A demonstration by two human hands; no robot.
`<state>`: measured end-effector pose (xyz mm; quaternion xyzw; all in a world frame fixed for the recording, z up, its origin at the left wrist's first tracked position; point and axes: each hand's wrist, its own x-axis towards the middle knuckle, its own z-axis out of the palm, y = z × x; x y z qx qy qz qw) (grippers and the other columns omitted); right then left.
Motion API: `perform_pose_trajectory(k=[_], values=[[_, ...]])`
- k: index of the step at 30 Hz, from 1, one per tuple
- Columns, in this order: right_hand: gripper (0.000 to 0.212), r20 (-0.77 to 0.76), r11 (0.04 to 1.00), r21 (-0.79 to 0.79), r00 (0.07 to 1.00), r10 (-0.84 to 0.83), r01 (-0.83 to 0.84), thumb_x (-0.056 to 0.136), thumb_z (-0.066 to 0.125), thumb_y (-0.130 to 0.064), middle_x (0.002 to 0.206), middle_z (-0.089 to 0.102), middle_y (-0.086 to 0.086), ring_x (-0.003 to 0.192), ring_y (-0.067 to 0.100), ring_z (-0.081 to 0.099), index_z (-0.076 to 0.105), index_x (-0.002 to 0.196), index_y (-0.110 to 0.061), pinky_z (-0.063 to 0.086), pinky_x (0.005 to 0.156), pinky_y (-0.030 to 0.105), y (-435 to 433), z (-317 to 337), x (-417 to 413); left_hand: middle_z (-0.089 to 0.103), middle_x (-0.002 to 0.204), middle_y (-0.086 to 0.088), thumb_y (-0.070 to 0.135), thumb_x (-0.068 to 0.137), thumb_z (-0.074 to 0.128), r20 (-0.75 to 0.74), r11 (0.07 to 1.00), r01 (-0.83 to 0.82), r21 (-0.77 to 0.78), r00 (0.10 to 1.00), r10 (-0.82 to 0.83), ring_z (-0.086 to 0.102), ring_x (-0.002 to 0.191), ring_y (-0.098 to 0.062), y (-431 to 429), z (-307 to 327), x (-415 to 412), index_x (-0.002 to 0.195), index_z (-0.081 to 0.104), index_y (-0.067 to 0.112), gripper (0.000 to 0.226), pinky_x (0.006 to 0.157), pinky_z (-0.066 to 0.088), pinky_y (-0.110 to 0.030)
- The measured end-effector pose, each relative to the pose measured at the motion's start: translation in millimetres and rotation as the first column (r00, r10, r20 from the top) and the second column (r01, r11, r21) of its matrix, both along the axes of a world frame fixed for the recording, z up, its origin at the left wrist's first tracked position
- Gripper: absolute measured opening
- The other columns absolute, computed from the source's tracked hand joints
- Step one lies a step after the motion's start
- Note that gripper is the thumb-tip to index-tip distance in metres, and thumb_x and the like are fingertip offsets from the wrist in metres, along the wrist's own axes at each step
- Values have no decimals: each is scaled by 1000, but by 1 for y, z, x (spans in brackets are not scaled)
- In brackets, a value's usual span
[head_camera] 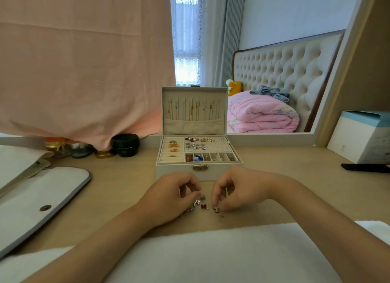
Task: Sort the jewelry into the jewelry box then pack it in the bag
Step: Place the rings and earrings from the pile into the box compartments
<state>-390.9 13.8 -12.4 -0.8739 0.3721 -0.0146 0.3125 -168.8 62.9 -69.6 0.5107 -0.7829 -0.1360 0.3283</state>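
Towel at desk edge; both hands sort loose jewelry in front of open box
Left hand pinches one small piece, fingertips together; right hand pinches another on the desk, apparently to file pieces singly. Trays part-filled; bag lies left, well apart

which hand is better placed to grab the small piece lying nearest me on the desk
Right. The right hand has its fingertips down just beyond that piece, while the left hand sits across the pile, by a silver piece.
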Motion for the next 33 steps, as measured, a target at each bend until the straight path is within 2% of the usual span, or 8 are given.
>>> perform_pose_trajectory(k=[3, 9, 13, 17, 21, 24, 28, 33], values=[[16, -74, 999, 38, 997, 27, -24, 80, 84, -25, 86, 71, -4, 69, -2, 55, 79, 93, -33, 45, 67, 18, -1, -1, 0, 67, 91, 22, 28, 89, 72, -5, 1000, -4, -3, 1000, 4, 61, 80, -10, -1, -2, -3, 95, 66, 38, 13, 70, 54, -28], [12, -127, 1000, 25, 992, 16, -13, 84, 81, -26, 88, 73, -22, 79, -9, 59, 80, 95, -30, 43, 72, 13, -1, -5, 3, 67, 91, 22, 28, 92, 70, 14, 1000, 3, -1, 1000, -3, 60, 83, -8, -2, -5, -6, 100, 67, 41, 16, 72, 54, -26], [6, 1, 998, -40, 998, -58, 58, 84, 80, -25, 71, 67, -28, 61, -7, 56, 79, 90, -27, 41, 61, 8, -3, -4, 3, 66, 92, 22, 26, 91, 71, -16, 998, 2, -59, 1000, -3, 61, 86, -7, -4, -5, -5, 99, 70, 39, 15, 75, 52, -25], [2, 215, 985, -32, 963, -160, 171, 85, 77, -10, 58, 66, -19, 47, 6, 54, 77, 86, -12, 50, 57, 23, -14, 1, 0, 64, 96, 21, 26, 90, 72, -32, 987, -7, -158, 999, 2, 60, 85, -8, -12, 4, -4, 96, 71, 37, 13, 73, 49, -18], [6, 357, 958, -89, 907, -225, 273, 81, 81, -10, 70, 72, -5, 50, 2, 56, 79, 80, -15, 47, 54, 18, -34, 7, 2, 67, 92, 20, 26, 90, 71, -97, 982, -34, -186, 995, 16, 61, 85, -9, -30, 19, -7, 97, 72, 35, 11, 71, 48, -17], [6, 384, 925, -170, 888, -255, 339, 81, 82, -15, 72, 72, -13, 61, -7, 61, 80, 82, -21, 44, 60, 8, -53, 11, 4, 69, 88, 19, 20, 90, 72, -125, 979, -40, -199, 992, 15, 63, 83, -8, -49, 31, -8, 96, 73, 33, 14, 71, 49, -18], [10, 419, 882, -189, 848, -325, 432, 78, 84, -20, 73, 74, -15, 64, -5, 63, 80, 78, -29, 51, 63, 17, -85, 13, 4, 68, 89, 21, 24, 92, 71, -192, 971, -145, -191, 975, 107, 61, 84, -2, -81, 50, -11, 103, 70, 35, 15, 73, 47, -10], [17, 472, 839, -201, 801, -369, 505, 79, 84, -22, 70, 71, -20, 71, -12, 62, 76, 73, -35, 40, 61, 5, -120, 14, 7, 69, 82, 17, 25, 90, 73, -268, 968, -195, -156, 952, 148, 64, 77, -3, -122, 66, -17, 97, 73, 32, 10, 74, 54, -18]])
